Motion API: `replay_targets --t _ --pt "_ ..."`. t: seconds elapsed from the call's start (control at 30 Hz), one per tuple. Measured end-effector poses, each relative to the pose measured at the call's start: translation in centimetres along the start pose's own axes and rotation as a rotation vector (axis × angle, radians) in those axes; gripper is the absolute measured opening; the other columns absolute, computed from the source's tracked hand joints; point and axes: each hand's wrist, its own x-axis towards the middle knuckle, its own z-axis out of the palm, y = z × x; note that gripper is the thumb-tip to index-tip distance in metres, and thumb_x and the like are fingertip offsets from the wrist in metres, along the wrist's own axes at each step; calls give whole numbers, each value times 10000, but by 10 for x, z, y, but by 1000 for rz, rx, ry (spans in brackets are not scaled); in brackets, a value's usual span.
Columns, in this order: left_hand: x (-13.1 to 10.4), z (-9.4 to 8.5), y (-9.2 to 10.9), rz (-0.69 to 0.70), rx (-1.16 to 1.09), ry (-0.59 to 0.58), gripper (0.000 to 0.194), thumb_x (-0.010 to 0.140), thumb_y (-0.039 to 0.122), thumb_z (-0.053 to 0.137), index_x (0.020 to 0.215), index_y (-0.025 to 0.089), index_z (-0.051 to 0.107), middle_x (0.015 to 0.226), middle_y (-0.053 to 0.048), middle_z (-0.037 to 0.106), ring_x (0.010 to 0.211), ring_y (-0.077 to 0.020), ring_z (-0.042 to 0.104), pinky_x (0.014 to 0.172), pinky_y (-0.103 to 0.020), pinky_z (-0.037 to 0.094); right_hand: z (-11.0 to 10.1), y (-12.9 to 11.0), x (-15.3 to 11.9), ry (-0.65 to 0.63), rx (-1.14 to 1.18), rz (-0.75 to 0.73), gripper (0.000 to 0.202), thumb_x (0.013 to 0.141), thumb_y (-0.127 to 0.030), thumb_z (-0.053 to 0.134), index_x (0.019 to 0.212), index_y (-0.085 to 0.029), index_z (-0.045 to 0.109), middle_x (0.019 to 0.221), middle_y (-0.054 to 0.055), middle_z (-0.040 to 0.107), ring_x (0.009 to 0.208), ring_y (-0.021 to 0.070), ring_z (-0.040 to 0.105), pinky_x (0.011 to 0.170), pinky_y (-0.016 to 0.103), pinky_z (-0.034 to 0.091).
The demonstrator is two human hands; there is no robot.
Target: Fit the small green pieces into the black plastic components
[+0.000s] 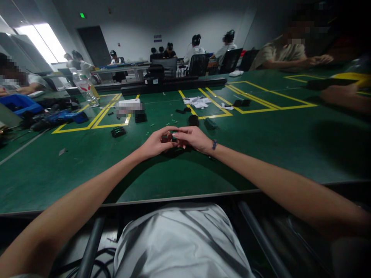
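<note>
My left hand (159,142) and my right hand (197,139) meet above the table, fingertips together. Both are closed, with fingers curled and pinching. A speck of green shows between the fingertips, too small and covered to name. Just beyond them stands a black block-like stack (193,120). Left of my hands lies a black holder with green pieces (118,132), and tiny green bits (148,133) are scattered close by. A dark, flat translucent piece (210,123) rests past my right hand.
Yellow tape marks the green table (87,170). White paper scraps (198,102), a white box (129,104) and a plastic bottle (85,88) lie farther back. A blue power tool (63,117) and blue bin (19,106) are at left. Other people sit around; a co-worker's arm (344,96) reaches in at right.
</note>
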Motion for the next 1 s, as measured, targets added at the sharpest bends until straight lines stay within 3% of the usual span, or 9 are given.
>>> replay_targets --t 0.6,1.0 --pt "-1 0 -1 12 35 0 538 826 329 691 1320 205 517 785 0 559 634 -101 567 526 -189 437 0 0 1 -28 13 32 396 767 -489 754 907 -124 686 695 47 677 592 136 652 477 214 467" --pt "-2 2 0 10 60 27 539 828 300 663 1339 214 517 830 -25 600 697 -144 621 543 -208 457 -2 2 1 -87 81 53 376 789 -452 751 937 -111 694 770 78 710 678 153 681 549 231 511"
